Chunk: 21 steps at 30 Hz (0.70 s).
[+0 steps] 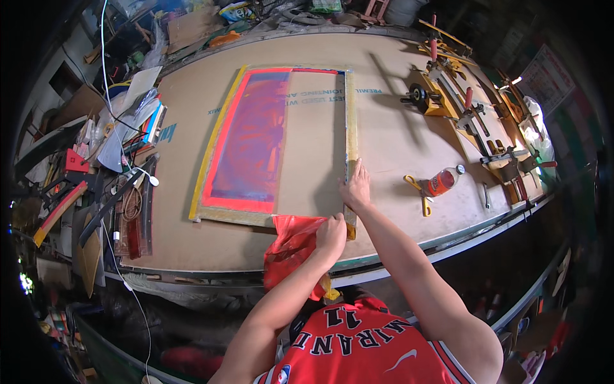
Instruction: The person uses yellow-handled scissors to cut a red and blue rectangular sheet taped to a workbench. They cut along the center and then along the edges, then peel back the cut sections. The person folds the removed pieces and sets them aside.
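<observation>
A rectangular screen-printing frame (350, 131) lies on the board-covered table. Purple mesh (249, 141) with a bright pink-red border covers its left part; through the right part the brown board shows. At the frame's near right corner, my left hand (330, 238) is closed on a crumpled red sheet (290, 242), which hangs over the table's front edge. Whether this sheet is still joined to the frame cannot be made out. My right hand (356, 188) rests on the right rail, its fingers stretched out along it.
Right of the frame lie a bottle of red drink (441, 182), a yellow-handled tool (425, 195) and a wrench (487, 196). Metal clamping equipment (470, 115) lines the right side. Tools and papers crowd the left, where a white cable (110, 83) hangs down.
</observation>
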Tool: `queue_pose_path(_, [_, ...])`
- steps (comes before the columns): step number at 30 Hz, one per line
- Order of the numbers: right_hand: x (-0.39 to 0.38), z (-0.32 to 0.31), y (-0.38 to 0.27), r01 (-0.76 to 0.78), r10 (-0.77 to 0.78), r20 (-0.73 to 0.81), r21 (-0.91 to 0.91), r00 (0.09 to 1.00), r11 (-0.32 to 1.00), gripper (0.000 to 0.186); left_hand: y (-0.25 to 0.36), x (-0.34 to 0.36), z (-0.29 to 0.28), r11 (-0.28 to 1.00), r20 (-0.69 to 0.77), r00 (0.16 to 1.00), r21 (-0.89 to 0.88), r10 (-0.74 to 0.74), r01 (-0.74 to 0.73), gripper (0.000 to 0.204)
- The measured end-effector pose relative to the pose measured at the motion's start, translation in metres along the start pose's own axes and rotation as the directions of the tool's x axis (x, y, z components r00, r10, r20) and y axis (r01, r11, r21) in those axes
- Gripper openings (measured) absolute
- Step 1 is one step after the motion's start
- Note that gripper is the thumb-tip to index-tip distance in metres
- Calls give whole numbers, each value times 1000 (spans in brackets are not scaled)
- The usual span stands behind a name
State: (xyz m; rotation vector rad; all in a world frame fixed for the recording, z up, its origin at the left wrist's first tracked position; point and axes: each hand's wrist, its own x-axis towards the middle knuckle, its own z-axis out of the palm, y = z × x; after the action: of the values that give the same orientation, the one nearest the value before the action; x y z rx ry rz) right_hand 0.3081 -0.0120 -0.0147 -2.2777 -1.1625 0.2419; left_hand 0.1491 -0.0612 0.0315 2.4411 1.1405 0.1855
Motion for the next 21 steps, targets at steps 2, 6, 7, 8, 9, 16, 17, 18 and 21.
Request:
queue_pose_path(2, [0, -1, 2, 13, -13, -19, 11, 1000, 1000, 95, -6, -8, 11, 995, -107, 990, -16, 96, -99, 18])
queue_pose_path(6, [0, 0, 4, 23, -23, -33, 3, 999, 1000, 94, -13, -17, 7, 960, -202, 950, -100, 239, -263, 28])
queue_pose_path(7, [0, -1, 3, 15, -15, -23, 7, 1000, 1000, 94, -13, -19, 3, 947, -193, 940, -104, 280, -303, 33])
queue_pose_path(8, [1, 0, 1, 11, -11, -17, -21, 1000, 1000, 94, -8, -18, -8, 961, -83, 963, -82, 256, -263, 36])
queue_pose_path(9, [2, 1, 3, 2, -3, -14, -51, 1000, 999, 94, -2, -12, -21, 972, 29, 973, -58, 230, -228, 40])
queue_pose_path(16, [2, -1, -7, -16, 14, -23, -88, 1000, 996, 94, -19, 25, -15, 968, 198, 953, -147, 230, -203, 33])
queue_pose_path(17, [2, -1, -5, -12, 9, -28, -84, 1000, 996, 93, -18, 23, -14, 968, 184, 958, -163, 219, -191, 31])
queue_pose_path(18, [3, -1, -3, -7, 5, -32, -80, 999, 997, 92, -18, 20, -14, 968, 170, 963, -178, 208, -178, 29])
queue_pose_path(21, [2, -1, 1, 3, -5, -34, -49, 999, 999, 91, -21, 11, -4, 963, 132, 977, -231, 170, -136, 23])
